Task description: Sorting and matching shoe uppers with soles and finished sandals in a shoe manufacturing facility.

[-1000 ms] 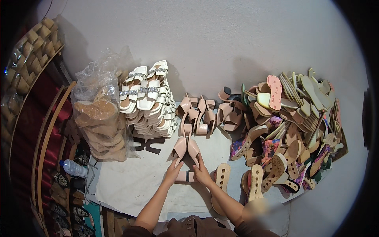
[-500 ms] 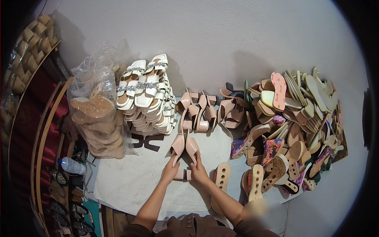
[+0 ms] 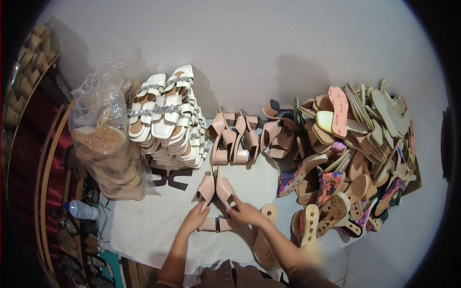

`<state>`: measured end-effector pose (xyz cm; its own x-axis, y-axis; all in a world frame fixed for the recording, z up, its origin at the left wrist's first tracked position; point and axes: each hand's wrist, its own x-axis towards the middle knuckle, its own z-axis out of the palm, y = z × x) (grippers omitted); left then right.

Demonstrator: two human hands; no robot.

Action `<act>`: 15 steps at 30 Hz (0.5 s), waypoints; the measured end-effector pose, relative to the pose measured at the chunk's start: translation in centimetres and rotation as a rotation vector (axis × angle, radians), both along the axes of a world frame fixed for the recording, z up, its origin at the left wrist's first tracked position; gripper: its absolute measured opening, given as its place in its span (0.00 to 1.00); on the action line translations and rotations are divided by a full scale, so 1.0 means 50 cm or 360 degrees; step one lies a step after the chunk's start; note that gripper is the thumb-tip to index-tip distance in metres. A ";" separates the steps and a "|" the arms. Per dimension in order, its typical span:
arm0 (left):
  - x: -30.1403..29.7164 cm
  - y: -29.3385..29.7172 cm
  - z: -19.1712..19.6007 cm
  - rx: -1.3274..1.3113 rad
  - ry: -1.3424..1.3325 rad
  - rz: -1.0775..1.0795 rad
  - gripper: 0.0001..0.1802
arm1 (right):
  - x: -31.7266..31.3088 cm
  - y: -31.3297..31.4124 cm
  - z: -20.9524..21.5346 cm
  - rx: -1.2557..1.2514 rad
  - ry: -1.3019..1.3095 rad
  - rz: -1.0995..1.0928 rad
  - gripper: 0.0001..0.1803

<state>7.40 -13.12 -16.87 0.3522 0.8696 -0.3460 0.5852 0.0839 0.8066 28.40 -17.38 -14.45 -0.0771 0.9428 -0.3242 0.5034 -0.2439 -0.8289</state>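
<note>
Lying near pale wall (image 3: 230,43), white sheet (image 3: 153,230)

At lower centre, a person's left hand (image 3: 196,219) and right hand (image 3: 246,214) hold pink shoes (image 3: 224,190); white sandals (image 3: 165,126) stand stacked left of centre, soles (image 3: 382,113) heaped right.

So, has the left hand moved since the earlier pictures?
Yes, slightly to the left: the left hand is now farther from the nearest holed sole.
</note>
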 end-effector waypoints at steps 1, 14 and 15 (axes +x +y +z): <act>-0.002 0.014 0.064 -0.0119 0.0244 -0.0248 0.24 | 0.035 0.025 0.043 -0.0235 -0.0247 0.0170 0.30; 0.291 0.214 0.146 0.0791 -0.0339 -0.0388 0.12 | 0.217 0.318 0.022 0.0721 -0.1055 -0.1201 0.42; 0.312 0.221 0.133 0.0774 -0.0360 -0.0397 0.12 | 0.235 0.325 0.017 0.0722 -0.1068 -0.1213 0.42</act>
<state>22.99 -2.09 -10.20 0.5849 0.7911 0.1792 0.3486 -0.4446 0.8251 40.13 -1.14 -13.58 0.6348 0.7103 0.3040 0.7306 -0.4239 -0.5353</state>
